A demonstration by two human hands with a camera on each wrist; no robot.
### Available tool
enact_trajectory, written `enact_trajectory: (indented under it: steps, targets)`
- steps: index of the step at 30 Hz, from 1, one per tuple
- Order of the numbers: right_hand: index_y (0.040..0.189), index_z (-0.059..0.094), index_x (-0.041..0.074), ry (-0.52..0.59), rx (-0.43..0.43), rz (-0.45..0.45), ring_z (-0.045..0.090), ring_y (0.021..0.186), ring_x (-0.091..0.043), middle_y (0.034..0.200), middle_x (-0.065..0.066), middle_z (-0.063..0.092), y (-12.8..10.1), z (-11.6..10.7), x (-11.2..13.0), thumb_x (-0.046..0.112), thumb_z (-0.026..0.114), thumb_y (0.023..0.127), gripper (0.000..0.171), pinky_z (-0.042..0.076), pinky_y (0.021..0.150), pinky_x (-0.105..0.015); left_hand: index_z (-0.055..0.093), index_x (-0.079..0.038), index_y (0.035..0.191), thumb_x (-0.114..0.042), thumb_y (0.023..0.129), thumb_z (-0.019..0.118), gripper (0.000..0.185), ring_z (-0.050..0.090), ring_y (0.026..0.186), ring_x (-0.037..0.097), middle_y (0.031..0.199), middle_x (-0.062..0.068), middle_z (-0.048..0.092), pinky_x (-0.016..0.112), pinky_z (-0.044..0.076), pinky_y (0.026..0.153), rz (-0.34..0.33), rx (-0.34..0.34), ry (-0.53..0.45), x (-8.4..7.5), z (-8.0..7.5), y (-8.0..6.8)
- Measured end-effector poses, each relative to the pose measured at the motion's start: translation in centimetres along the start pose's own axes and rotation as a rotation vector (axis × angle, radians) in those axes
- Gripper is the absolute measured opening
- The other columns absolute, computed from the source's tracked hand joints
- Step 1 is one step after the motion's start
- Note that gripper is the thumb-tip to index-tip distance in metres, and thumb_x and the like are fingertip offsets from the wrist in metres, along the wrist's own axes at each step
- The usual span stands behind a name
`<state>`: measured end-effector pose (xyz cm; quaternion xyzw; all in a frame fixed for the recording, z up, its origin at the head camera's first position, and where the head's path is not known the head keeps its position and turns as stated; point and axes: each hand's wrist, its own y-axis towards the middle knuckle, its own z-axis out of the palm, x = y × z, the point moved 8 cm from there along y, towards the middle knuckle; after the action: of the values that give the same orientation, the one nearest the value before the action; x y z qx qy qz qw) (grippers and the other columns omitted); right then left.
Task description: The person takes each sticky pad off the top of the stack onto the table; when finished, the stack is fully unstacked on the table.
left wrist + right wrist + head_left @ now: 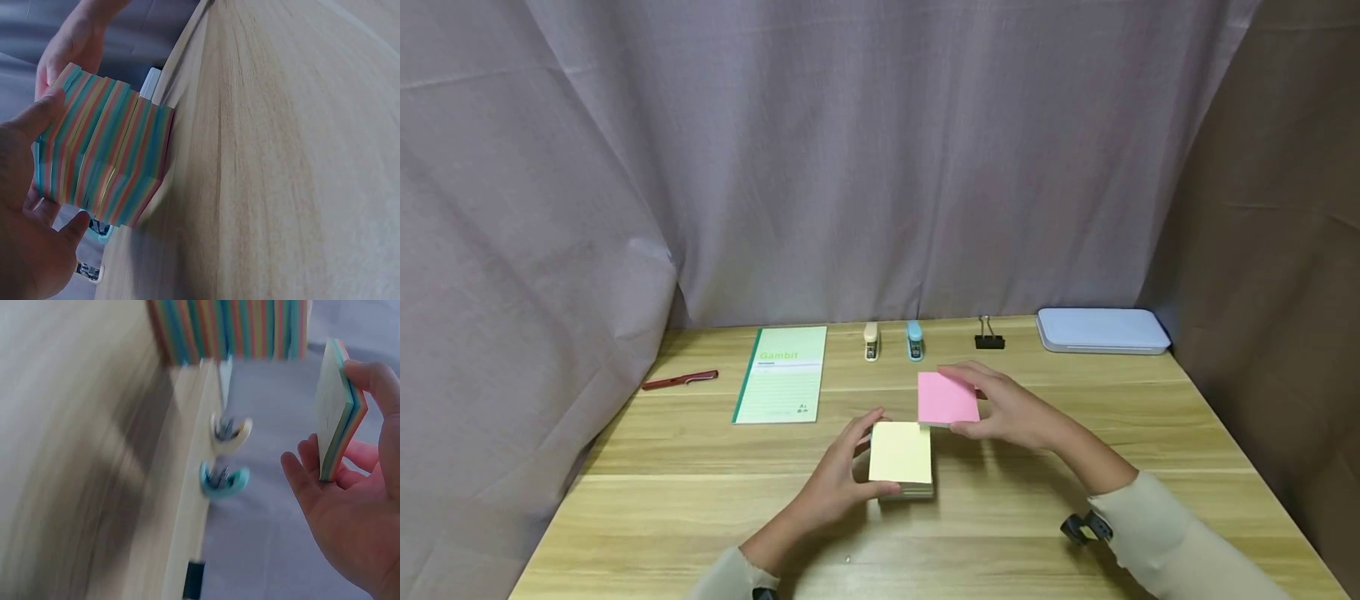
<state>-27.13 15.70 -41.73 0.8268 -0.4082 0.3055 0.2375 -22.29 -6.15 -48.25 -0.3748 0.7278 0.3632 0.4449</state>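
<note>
A tall stack of sticky note pads (900, 452) stands on the table, its top sheet pale yellow. In the left wrist view the stack's side (106, 147) shows bands of pink, teal, yellow and orange, its pads slightly out of line. My left hand (837, 472) grips the stack near its top, thumb at the near side and fingers at the far side. Above and right of it, my right hand (1011, 408) pinches a single sticky note pad (948, 398) with a pink top. From the right wrist view, this pad's pale underside (333, 406) is visible, held off the table.
Behind the hands lie a green Gambit notebook (784, 375), a cream stapler (871, 342), a blue stapler (914, 341), a black binder clip (989, 342) and a pale blue case (1102, 330). A red pen (681, 380) is at far left. Grey curtains (880, 167) enclose the table.
</note>
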Motion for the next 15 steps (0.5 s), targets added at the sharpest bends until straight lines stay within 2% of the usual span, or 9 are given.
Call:
enact_trajectory:
  steps: [6, 10, 15]
  targets:
    - [0.155, 0.042, 0.003, 0.078, 0.011, 0.108, 0.055, 0.124, -0.036, 0.151, -0.023, 0.047, 1.4, -0.9, -4.6, 0.021, 0.084, 0.087, 0.082, 0.051, 0.104, -0.052, 0.033, -0.013, 0.159, -0.015, 0.078, 0.092, 0.101, 0.045, 0.142, 0.029, 0.152, 0.012, 0.048, 0.05, 0.04, 0.117, -0.004, 0.007, -0.006, 0.1, 0.1, 0.0]
    - [0.154, 0.041, -0.001, 0.036, 0.029, 0.118, 0.056, 0.121, -0.034, 0.15, -0.026, 0.048, 2.3, -0.8, -7.5, 0.023, 0.083, 0.087, 0.083, 0.049, 0.104, -0.051, 0.033, -0.014, 0.16, -0.015, 0.078, 0.092, 0.101, 0.044, 0.143, 0.028, 0.152, 0.011, 0.048, 0.05, 0.04, 0.117, -0.005, 0.01, -0.006, 0.1, 0.1, 0.0]
    - [0.151, 0.043, -0.005, -0.023, 0.057, 0.106, 0.057, 0.112, -0.029, 0.146, -0.026, 0.051, 3.3, 0.1, -10.4, 0.023, 0.084, 0.084, 0.083, 0.048, 0.097, -0.043, 0.033, -0.014, 0.159, -0.015, 0.078, 0.092, 0.1, 0.044, 0.143, 0.027, 0.152, 0.011, 0.048, 0.05, 0.039, 0.117, -0.003, 0.014, -0.001, 0.2, 0.1, 0.0]
